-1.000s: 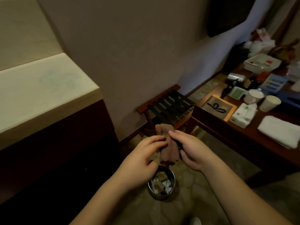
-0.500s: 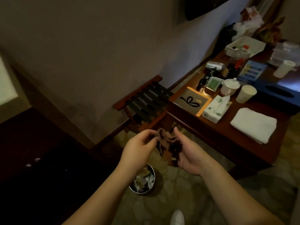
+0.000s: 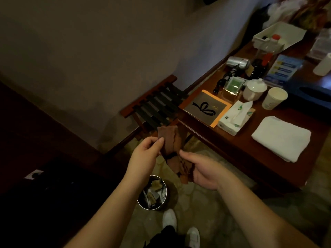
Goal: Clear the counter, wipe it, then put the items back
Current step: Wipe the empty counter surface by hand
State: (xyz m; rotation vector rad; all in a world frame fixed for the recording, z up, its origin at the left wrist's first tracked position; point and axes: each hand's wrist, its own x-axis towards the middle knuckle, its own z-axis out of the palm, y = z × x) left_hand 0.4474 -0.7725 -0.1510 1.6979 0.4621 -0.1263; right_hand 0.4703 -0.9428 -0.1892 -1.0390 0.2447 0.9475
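The brown cloth hangs between my hands, in the air short of the counter's near-left corner and above the round bin on the floor; half a second ago it was a crumpled wad, and now it is drawn out long and flatter, top edge up, tail trailing down; my left hand pinches its upper left edge with thumb and fingers clamped on the fabric, my right hand grips the lower end, fingers curled under it; my view has swung further toward the counter as well; I judge the cloth is being readied for wiping, yet beyond it the counter is still loaded: an orange-edged card nearest the cloth, a tissue pack past that, a folded white towel further right, so clearing comes first.
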